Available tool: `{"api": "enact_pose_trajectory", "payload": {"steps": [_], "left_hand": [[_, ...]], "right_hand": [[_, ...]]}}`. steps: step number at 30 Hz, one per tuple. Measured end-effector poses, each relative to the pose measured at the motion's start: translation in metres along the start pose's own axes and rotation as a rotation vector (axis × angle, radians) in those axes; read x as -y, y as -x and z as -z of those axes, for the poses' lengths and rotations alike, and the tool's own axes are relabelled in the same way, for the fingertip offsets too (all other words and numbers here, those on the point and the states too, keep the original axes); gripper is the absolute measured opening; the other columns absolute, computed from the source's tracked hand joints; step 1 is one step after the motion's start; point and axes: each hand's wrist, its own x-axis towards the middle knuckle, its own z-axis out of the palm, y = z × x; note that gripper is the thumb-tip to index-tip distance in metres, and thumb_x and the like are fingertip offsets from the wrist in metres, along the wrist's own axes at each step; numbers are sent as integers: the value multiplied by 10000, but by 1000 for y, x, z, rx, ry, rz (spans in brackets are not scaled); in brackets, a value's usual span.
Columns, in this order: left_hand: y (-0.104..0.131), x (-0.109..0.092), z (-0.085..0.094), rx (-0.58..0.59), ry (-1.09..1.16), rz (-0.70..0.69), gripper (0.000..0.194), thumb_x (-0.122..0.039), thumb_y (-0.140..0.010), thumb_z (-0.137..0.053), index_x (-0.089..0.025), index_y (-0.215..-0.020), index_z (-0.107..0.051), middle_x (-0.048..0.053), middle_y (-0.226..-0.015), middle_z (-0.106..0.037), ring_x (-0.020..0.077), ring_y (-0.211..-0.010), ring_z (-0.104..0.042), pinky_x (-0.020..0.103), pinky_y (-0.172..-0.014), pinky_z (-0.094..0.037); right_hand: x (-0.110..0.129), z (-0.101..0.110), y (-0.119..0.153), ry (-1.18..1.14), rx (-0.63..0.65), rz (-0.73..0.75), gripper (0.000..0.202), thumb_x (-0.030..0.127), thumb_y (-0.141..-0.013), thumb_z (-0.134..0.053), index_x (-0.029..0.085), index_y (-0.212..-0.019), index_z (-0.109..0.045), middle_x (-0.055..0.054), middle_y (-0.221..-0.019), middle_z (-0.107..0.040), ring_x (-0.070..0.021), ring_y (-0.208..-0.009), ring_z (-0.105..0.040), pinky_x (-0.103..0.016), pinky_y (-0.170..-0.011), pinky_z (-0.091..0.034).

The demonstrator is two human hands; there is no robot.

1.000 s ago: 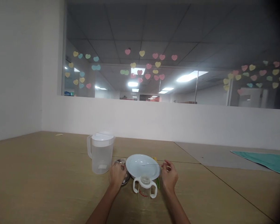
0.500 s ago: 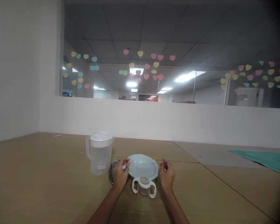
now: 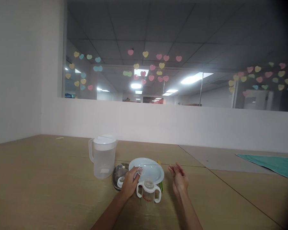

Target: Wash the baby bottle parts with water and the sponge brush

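Table point(image 3: 50, 182) under bottle point(image 3: 148, 194), heart-dotted window point(image 3: 172, 38) beyond

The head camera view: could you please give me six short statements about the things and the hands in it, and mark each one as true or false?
1. The bottle has two white handles. True.
2. The jug stands to the right of the plate. False: the jug stands to the left of the plate.
3. The left hand holds a small clear part. True.
4. The right hand grips the jug. False: the right hand is beside the plate, well apart from the jug.
5. A turquoise cloth lies on the right part of the table. True.
6. A cap covers the mouth of the bottle. False: the mouth is uncovered.
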Motion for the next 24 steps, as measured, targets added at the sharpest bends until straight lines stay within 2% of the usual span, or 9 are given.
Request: {"api": "enact_pose_trajectory", "payload": {"steps": [3, 8, 15, 24], "left_hand": [[-1, 2, 1, 11, 11, -4, 333, -367, -920, -392, -190, -1044, -646, 81, -1033, -684, 217, -1000, -603, 356, -937, -432], [-2, 5, 2, 0, 15, -1, 350, -380, -931, -374, -178, -1032, -641, 94, -1028, -668, 210, -952, -600, 326, -847, -460], [-3, 4, 2, 1, -16, 41, 344, -372, -927, -372, -191, -1003, -655, 87, -973, -649, 216, -954, -580, 346, -870, -446], [-2, 5, 2, 11, -60, 94, 344, -375, -921, -374, -217, -1021, -662, 71, -974, -642, 215, -970, -564, 365, -897, -430]], "right_hand": [[3, 1, -1, -84, 28, -60, 416, 323, -479, -791, 190, -824, -599, 22, -703, -647, -153, -714, -667, -293, -737, -581], [7, -4, 4, -92, 48, -59, 398, 311, -459, -818, 182, -770, -607, 23, -706, -652, -142, -698, -668, -266, -738, -579], [8, -8, 9, -67, 59, -29, 408, 325, -434, -835, 164, -741, -620, 25, -712, -649, -141, -665, -665, -263, -728, -574], [6, -2, 1, -73, -12, 7, 394, 343, -434, -822, 184, -720, -604, 15, -692, -652, -156, -674, -670, -292, -719, -581]]}}
